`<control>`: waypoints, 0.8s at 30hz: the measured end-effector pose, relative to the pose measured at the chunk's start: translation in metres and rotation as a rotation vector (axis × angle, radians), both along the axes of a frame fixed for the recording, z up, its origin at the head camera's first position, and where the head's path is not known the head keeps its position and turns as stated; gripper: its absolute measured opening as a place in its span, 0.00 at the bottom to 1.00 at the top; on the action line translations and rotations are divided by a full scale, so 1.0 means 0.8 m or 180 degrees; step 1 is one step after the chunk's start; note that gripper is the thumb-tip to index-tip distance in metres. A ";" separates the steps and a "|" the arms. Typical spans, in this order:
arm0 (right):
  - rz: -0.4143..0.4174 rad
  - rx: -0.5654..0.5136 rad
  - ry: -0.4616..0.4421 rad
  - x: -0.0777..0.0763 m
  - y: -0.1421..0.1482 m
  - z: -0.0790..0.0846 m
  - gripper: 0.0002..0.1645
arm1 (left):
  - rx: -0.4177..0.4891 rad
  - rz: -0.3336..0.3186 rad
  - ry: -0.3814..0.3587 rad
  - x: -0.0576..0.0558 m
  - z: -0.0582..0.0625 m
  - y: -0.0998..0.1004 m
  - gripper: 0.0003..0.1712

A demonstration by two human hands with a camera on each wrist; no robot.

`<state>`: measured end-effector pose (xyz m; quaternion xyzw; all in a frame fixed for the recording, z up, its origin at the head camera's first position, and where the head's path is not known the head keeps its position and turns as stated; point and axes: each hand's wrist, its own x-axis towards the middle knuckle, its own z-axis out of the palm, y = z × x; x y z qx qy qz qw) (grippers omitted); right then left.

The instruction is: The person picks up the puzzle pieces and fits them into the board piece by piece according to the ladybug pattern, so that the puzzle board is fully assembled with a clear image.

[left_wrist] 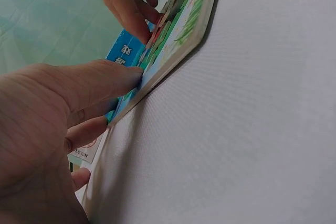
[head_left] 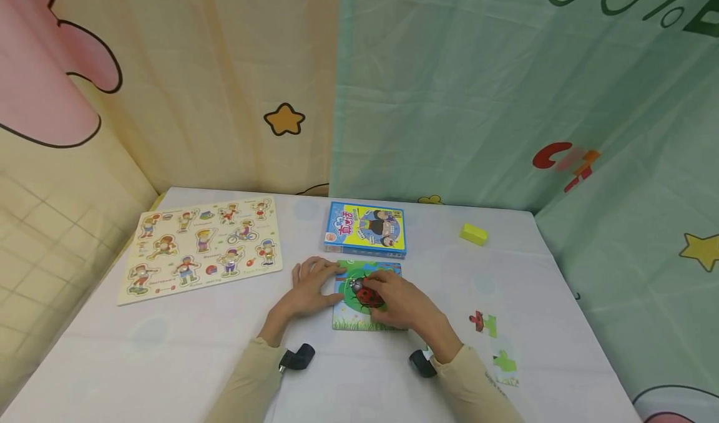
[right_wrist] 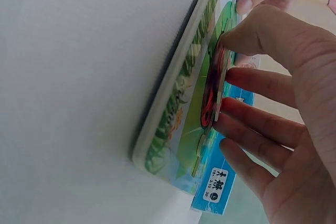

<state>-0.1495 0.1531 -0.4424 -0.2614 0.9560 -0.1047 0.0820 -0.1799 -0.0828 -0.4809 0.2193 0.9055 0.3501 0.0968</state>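
Observation:
A square puzzle board (head_left: pixel 345 317) with a grass-and-sky picture lies on the table between the hands. On it is a red ladybug puzzle piece (head_left: pixel 367 295), raised above the board in the right wrist view. My right hand (head_left: pixel 401 301) pinches this ladybug piece, thumb on its near edge and fingertips (right_wrist: pixel 231 74) on the far edge. My left hand (head_left: pixel 308 289) touches the left side of the board with fingers spread. Its thumb (left_wrist: pixel 118 76) rests on the board's edge, and the index finger reaches the far left corner.
Loose puzzle pieces, a red-and-green one (head_left: pixel 484 324) and a green one (head_left: pixel 505 364), lie right of the right arm. Behind the board is a blue-and-yellow box (head_left: pixel 365 228). A wooden peg board (head_left: pixel 208 248) lies at left, a yellow block (head_left: pixel 474 234) at back right.

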 end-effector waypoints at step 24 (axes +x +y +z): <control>0.0044 0.0046 0.0115 -0.001 -0.004 0.001 0.26 | 0.0049 0.0001 -0.0012 0.001 0.003 0.000 0.31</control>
